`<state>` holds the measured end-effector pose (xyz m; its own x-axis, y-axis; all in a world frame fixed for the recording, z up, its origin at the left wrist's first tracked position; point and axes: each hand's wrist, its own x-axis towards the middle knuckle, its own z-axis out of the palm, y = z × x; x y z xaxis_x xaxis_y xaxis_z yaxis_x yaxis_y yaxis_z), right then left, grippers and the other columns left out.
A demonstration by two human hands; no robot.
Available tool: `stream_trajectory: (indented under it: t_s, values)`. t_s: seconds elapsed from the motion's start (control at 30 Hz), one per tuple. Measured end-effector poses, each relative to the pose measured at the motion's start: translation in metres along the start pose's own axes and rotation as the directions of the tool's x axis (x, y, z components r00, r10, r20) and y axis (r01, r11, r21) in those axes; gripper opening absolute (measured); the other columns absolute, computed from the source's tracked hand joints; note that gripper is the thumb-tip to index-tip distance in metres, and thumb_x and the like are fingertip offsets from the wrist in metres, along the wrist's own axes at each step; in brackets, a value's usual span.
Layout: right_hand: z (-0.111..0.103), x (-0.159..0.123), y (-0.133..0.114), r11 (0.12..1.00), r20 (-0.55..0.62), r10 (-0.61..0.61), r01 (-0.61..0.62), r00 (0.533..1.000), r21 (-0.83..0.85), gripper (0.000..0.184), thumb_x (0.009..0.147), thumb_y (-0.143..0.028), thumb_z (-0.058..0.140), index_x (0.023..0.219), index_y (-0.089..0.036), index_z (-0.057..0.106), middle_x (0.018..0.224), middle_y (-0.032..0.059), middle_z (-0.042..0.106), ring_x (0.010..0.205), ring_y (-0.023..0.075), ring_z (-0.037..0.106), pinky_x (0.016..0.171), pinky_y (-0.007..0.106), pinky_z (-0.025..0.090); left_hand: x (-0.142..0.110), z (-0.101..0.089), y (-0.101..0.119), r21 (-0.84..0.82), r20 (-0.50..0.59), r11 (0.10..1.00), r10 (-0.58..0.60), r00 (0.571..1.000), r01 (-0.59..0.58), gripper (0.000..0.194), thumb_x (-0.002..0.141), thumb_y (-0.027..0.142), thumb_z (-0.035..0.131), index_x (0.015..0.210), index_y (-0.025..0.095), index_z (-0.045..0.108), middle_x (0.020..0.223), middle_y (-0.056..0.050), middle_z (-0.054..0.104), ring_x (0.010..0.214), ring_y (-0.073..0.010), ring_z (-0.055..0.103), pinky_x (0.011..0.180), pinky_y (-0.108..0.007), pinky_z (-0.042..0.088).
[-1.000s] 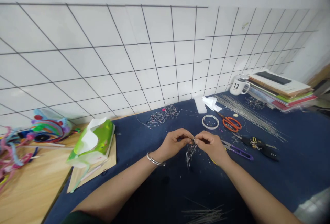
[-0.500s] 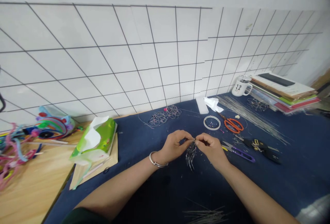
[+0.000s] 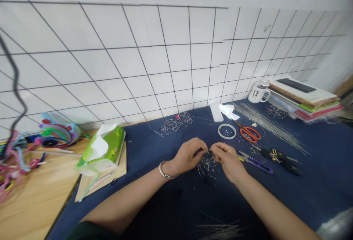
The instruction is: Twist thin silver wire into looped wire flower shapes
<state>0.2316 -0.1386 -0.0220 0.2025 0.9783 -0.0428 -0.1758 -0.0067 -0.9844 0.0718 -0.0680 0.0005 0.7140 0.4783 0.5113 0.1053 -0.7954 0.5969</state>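
Observation:
My left hand [image 3: 189, 155] and my right hand [image 3: 226, 159] meet fingertip to fingertip over the dark blue cloth [image 3: 171, 207]. Between them they pinch the top of a tangled bunch of thin silvery wire [image 3: 207, 166], whose loops and ends hang below the fingers. The exact spot being pinched is too small to make out. Right of my right hand lie purple-handled thread snips [image 3: 259, 165]. Close to my body rests a small pile of straight wires [image 3: 220, 230].
Orange-handled scissors [image 3: 249, 134], black pliers [image 3: 281, 159], a white ring of beads [image 3: 227, 131] and long wires [image 3: 270, 126] lie to the right. Behind are coiled wires [image 3: 176, 123], a mug [image 3: 257, 93] and stacked papers [image 3: 303, 96]. A green tissue pack [image 3: 110, 148] sits left.
The hanging wire bunch has spread wider between my hands. My fingertips have shifted slightly, still pinching it. A dark cord has come into view at the far left.

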Motion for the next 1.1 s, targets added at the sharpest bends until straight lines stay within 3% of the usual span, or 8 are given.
stream_trajectory:
  t_s: [0.17, 0.5, 0.67, 0.83, 0.97, 1.1]
  values:
    - [-0.002, 0.001, 0.000, 0.992, -0.005, 0.051, -0.050, 0.999, 0.120, 0.018, 0.075, -0.033, 0.063, 0.070, -0.016, 0.059, 0.054, -0.0038, 0.041, 0.052, 0.0086, 0.035, 0.051, 0.024, 0.025, 0.001, -0.002, -0.002, -0.029, 0.005, 1.000, -0.008, 1.000, 0.008, 0.012, 0.081, 0.007, 0.043, 0.084, 0.016, 0.051, 0.080, -0.004, 0.055, 0.076, -0.0127, 0.050, 0.071, -0.027, 0.042]
    - [0.001, -0.001, -0.002, 0.992, 0.045, 0.074, -0.078, 0.996, 0.100, 0.021, 0.073, -0.036, 0.064, 0.071, -0.016, 0.059, 0.058, -0.0031, 0.044, 0.051, 0.0074, 0.035, 0.050, 0.023, 0.026, -0.001, 0.004, -0.003, -0.176, -0.044, 0.974, -0.152, 0.987, 0.142, 0.005, 0.082, 0.016, 0.049, 0.082, 0.015, 0.054, 0.079, -0.003, 0.055, 0.073, -0.0117, 0.051, 0.070, -0.026, 0.042]
    - [0.002, -0.001, -0.002, 0.991, 0.022, 0.093, -0.095, 0.995, 0.095, 0.023, 0.071, -0.038, 0.065, 0.073, -0.015, 0.060, 0.057, -0.0030, 0.044, 0.050, 0.0079, 0.035, 0.050, 0.023, 0.027, 0.001, 0.006, -0.006, -0.449, 0.029, 0.837, -0.335, 0.942, 0.311, 0.012, 0.080, 0.024, 0.055, 0.083, 0.013, 0.055, 0.077, -0.003, 0.056, 0.071, -0.0112, 0.053, 0.065, -0.025, 0.044]
    - [0.000, 0.000, -0.001, 0.992, 0.030, 0.085, -0.088, 0.996, 0.085, 0.023, 0.071, -0.037, 0.064, 0.075, -0.015, 0.061, 0.059, -0.0025, 0.046, 0.050, 0.0072, 0.035, 0.049, 0.023, 0.027, 0.002, 0.010, -0.011, -0.674, 0.100, 0.643, -0.408, 0.908, 0.363, 0.014, 0.077, 0.024, 0.060, 0.082, 0.012, 0.053, 0.073, -0.002, 0.058, 0.068, -0.0102, 0.054, 0.066, -0.025, 0.045]
    - [0.000, -0.001, -0.001, 0.997, 0.037, 0.066, -0.067, 0.997, 0.035, 0.023, 0.072, -0.036, 0.063, 0.079, -0.015, 0.062, 0.057, -0.0030, 0.046, 0.050, 0.0074, 0.035, 0.049, 0.023, 0.026, 0.003, 0.010, -0.012, -0.708, 0.110, 0.599, -0.428, 0.897, 0.373, 0.013, 0.076, 0.022, 0.060, 0.081, 0.012, 0.053, 0.073, -0.002, 0.059, 0.067, -0.0101, 0.055, 0.066, -0.025, 0.045]
    - [0.000, -0.002, -0.002, 0.999, 0.034, 0.048, -0.048, 0.998, -0.020, 0.024, 0.072, -0.038, 0.062, 0.077, -0.015, 0.063, 0.057, -0.0033, 0.045, 0.050, 0.0074, 0.035, 0.049, 0.023, 0.025, 0.003, 0.008, -0.013, -0.694, 0.121, 0.623, -0.394, 0.911, 0.361, 0.010, 0.079, 0.021, 0.056, 0.082, 0.011, 0.054, 0.077, -0.004, 0.061, 0.072, -0.0114, 0.057, 0.070, -0.027, 0.047]
